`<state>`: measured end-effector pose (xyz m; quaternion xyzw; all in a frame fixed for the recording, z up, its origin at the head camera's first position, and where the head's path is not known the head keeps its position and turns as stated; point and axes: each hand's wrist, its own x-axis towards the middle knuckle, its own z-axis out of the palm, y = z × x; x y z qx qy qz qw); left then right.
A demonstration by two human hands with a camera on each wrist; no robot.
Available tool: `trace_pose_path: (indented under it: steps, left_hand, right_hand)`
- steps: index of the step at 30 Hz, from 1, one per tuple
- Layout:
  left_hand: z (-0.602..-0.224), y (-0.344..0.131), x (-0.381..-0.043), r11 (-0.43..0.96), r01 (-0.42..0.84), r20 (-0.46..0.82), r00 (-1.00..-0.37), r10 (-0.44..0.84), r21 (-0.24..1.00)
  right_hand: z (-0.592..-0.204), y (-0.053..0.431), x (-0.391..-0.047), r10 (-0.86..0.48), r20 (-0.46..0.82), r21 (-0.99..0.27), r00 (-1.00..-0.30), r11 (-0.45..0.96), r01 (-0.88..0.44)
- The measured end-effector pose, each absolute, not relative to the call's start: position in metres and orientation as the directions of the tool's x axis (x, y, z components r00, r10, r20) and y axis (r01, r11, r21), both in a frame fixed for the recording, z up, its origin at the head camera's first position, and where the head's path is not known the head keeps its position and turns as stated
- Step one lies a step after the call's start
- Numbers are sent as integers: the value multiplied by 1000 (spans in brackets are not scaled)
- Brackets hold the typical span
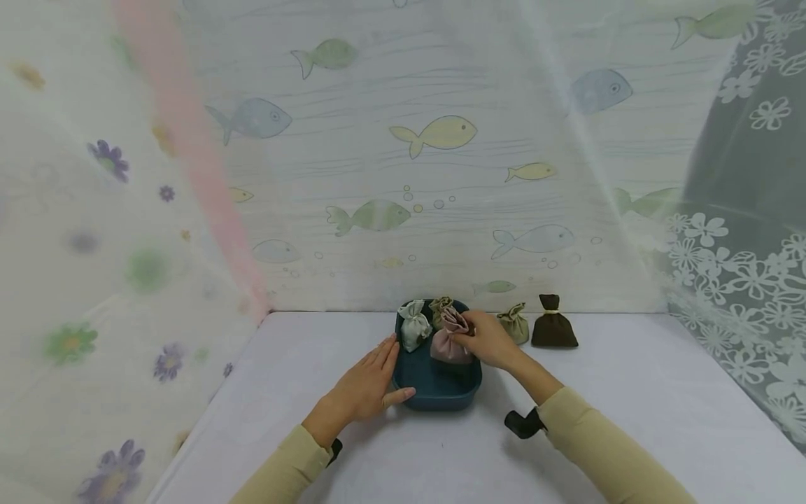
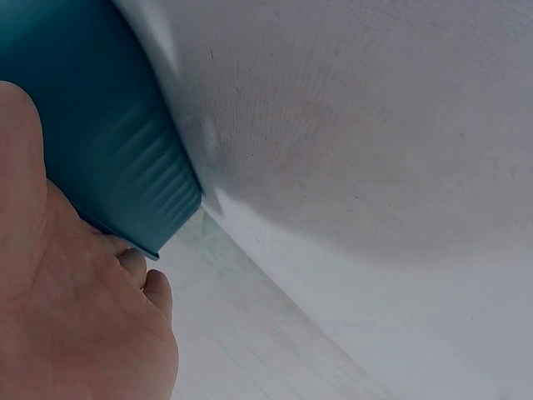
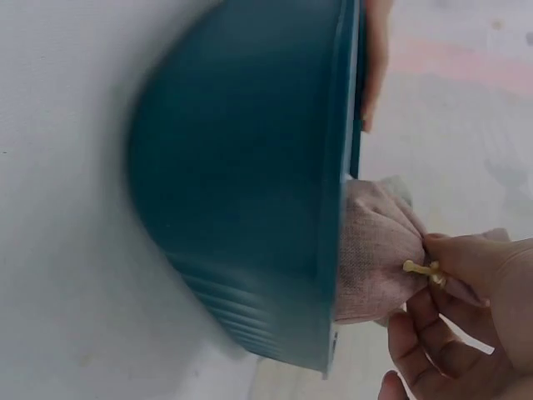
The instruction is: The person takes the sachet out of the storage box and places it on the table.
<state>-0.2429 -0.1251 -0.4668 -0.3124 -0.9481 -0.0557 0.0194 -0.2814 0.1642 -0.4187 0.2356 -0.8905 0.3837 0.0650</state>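
Observation:
My right hand (image 1: 491, 341) pinches the tied neck of a pink cloth pouch (image 1: 448, 348) over the right side of a dark teal basin (image 1: 441, 402). In the right wrist view the pouch (image 3: 379, 258) shows partly above the basin's rim, with a yellow tie at its neck. My left hand (image 1: 364, 383) rests along the basin's left rim, fingers straight and the thumb at the near corner. Inside the basin, a pale grey-green pouch (image 1: 415, 329) sits at the back left, and an olive pouch (image 1: 440, 305) stands behind the pink one, partly hidden.
To the right of the basin an olive-green pouch (image 1: 515, 325) stands on the white table (image 1: 623, 406), partly behind my right hand. Beside it is a dark brown pouch (image 1: 554, 329). A fish-print curtain (image 1: 403, 175) hangs along the table's back edge.

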Motion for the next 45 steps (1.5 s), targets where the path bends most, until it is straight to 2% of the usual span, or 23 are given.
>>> trace_pose_path:
  steps: [12, 29, 45]
  left_hand:
    - [-462, -123, -240, 802, 587, 45, -809, 586, 110]
    - [-461, -122, -239, 810, 577, 39, -816, 577, 101]
    - [-461, -123, -240, 811, 577, 27, -816, 578, 95]
  right_hand:
    - [-406, 169, -270, -332, 296, -670, -896, 596, -442]
    - [-388, 180, -257, -355, 345, -652, -869, 576, -494]
    - [-382, 212, -252, -335, 340, -674, -878, 564, -477]
